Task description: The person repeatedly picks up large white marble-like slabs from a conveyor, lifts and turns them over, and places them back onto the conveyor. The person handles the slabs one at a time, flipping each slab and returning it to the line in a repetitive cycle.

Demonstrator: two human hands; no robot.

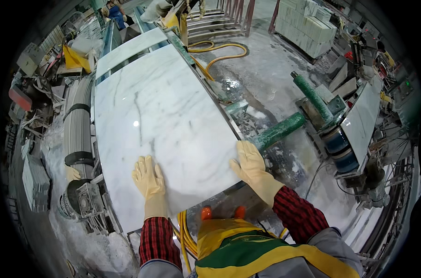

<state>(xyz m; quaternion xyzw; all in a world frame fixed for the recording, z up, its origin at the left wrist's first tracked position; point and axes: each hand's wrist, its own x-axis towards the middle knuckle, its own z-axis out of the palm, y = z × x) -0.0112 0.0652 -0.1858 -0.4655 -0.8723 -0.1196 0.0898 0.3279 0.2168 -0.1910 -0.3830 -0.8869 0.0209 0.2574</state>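
Note:
A large white marble slab (pixel 166 102) with grey veins lies flat in front of me, its polished top reflecting a lamp. My left hand (pixel 149 180), in a cream rubber glove, rests flat on the slab near its front edge, fingers stretched out. At the slab's right edge, close to the near corner, my right hand (pixel 253 167) wears the same kind of glove. Its fingers lie extended along the edge, with the thumb apart on the top face. Beyond the big slab lies a narrower white stone strip (pixel 127 53), separated by a gap.
A green roller arm (pixel 282 129) juts out right of the slab. On the left runs a ribbed grey bellows cover (pixel 77 125). Yellow hoses (pixel 224 55) curl on the wet floor. Stacked slabs (pixel 305 28) stand at the far right; a person (pixel 115 14) is at far left.

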